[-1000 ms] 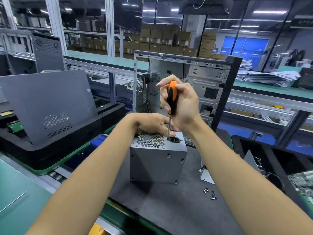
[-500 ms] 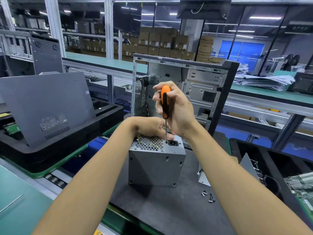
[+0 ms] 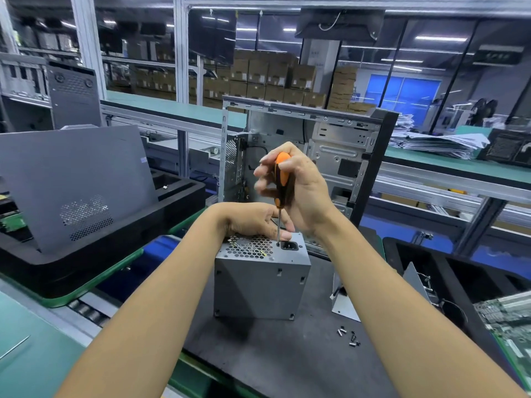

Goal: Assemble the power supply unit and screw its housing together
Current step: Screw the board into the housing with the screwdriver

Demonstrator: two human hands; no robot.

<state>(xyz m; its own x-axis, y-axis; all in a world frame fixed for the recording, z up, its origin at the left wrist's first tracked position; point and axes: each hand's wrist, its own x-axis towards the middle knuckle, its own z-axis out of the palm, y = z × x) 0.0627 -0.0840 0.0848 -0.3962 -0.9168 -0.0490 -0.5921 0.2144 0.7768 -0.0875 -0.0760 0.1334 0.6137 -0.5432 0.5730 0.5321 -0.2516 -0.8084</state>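
A grey power supply unit (image 3: 260, 285) stands upright on the dark mat, its honeycomb grille and black power socket (image 3: 288, 245) facing up. My left hand (image 3: 253, 221) rests on the unit's top far edge and steadies it, fingers beside the screwdriver shaft. My right hand (image 3: 298, 186) grips the orange and black screwdriver (image 3: 282, 179) held upright. Its tip sits on the top face just left of the socket. Several loose screws (image 3: 349, 336) lie on the mat to the right.
An open computer case (image 3: 330, 145) stands just behind the unit. A grey side panel (image 3: 74, 179) leans in a black foam tray at left. A small metal bracket (image 3: 343, 304) lies right of the unit, with a circuit board (image 3: 508, 320) at far right. A roller conveyor (image 3: 86, 310) runs at lower left.
My right hand's fingers have shifted around the screwdriver handle, turning it; the tip stays at the same spot beside the socket. The left hand has held its place.
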